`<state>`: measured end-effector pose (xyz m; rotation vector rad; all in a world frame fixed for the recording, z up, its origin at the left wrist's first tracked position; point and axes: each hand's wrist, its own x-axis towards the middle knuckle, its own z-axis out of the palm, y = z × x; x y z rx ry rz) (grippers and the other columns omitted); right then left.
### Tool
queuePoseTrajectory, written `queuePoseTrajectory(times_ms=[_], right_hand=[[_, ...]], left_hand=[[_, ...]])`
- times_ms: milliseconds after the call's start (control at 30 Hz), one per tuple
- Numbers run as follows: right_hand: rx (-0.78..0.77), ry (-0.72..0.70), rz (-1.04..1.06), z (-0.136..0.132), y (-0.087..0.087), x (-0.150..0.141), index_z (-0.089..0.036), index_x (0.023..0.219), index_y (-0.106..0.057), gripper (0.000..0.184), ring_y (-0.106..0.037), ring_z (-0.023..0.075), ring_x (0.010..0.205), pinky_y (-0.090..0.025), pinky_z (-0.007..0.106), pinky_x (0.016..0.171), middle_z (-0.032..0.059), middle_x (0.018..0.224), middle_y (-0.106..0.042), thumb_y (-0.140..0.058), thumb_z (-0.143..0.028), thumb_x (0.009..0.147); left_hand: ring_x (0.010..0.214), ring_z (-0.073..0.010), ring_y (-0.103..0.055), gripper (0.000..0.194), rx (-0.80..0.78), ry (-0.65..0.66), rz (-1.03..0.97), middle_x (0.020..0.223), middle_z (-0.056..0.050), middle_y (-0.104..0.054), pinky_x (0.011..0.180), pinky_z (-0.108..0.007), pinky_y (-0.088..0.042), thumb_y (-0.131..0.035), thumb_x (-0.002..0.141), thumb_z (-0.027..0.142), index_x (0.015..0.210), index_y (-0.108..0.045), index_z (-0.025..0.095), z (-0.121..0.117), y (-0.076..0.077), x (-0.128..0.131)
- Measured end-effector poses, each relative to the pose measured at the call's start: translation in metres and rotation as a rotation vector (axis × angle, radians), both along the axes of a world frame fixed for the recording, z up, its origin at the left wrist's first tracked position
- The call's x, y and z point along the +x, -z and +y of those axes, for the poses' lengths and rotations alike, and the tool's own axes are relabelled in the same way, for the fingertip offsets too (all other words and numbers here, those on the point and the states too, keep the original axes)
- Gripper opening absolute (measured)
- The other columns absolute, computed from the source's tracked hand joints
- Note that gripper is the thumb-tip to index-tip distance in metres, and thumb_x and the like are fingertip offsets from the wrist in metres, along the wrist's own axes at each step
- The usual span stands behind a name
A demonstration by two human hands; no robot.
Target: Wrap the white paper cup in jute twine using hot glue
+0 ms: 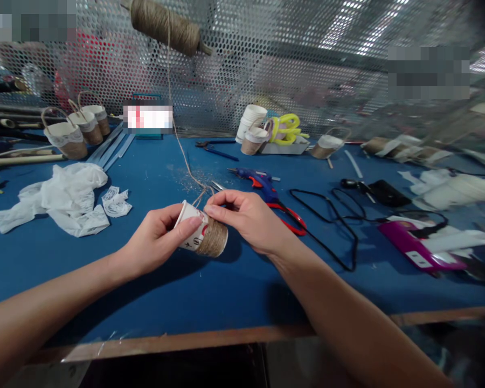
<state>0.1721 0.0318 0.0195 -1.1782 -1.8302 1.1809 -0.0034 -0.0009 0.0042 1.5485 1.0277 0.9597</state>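
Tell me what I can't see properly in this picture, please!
All in the head view:
- Left hand: its far fingertips, hidden by the paper cup.
- Red-handled tool: its middle, covered by the right hand.
- White bundle: its far end, cut off by the right edge.
- Left elbow: cut off by the left edge.

No text is reading clearly anywhere. Toward eight o'clock from the centre, the paper cup point(198, 242) is bearing dark characters point(196, 241) and red print point(204, 230), too small to decipher. At ten o'clock, a pixelated white panel point(156, 117) is showing only a red patch point(137, 117), any lettering being blurred out.
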Motion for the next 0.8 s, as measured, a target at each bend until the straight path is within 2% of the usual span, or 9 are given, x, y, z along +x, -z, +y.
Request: queuePoseTrajectory(times_ms=[400, 700, 800], right_hand=[[-0.069, 0.031, 0.061, -0.0021, -0.0024, -0.005, -0.016, 0.07, -0.058, 0.016, -0.05, 0.0111, 0.064, -0.04, 0.027, 0.061, -0.0002, 0.069, -0.057, -0.06, -0.032, 0.069], [-0.169, 0.033, 0.156, -0.0002, 0.0032, -0.0063, -0.017, 0.069, -0.058, 0.016, -0.051, 0.0106, 0.06, -0.042, 0.026, 0.058, -0.0011, 0.065, -0.057, -0.063, -0.031, 0.067], [-0.169, 0.035, 0.155, 0.0016, 0.0064, -0.007, -0.017, 0.071, -0.058, 0.017, -0.053, 0.0112, 0.061, -0.043, 0.026, 0.06, -0.0002, 0.068, -0.059, -0.063, -0.034, 0.068]], left_hand=[[0.057, -0.0093, -0.042, 0.025, 0.003, 0.0, -0.023, 0.063, 0.001, -0.05, 0.052, -0.018, -0.036, -0.049, 0.079, 0.036, 0.071, -0.057, 0.013, -0.0003, -0.0026, 0.0008], [0.053, -0.0077, -0.041, 0.023, -0.083, -0.015, -0.123, 0.061, 0.002, -0.05, 0.049, -0.017, -0.034, -0.052, 0.077, 0.035, 0.069, -0.058, 0.014, -0.0009, -0.0033, 0.0006], [0.052, -0.0075, -0.043, 0.022, -0.157, -0.047, -0.197, 0.061, 0.002, -0.052, 0.05, -0.017, -0.035, -0.055, 0.075, 0.035, 0.07, -0.059, 0.014, 0.0013, -0.0014, 0.0015]])
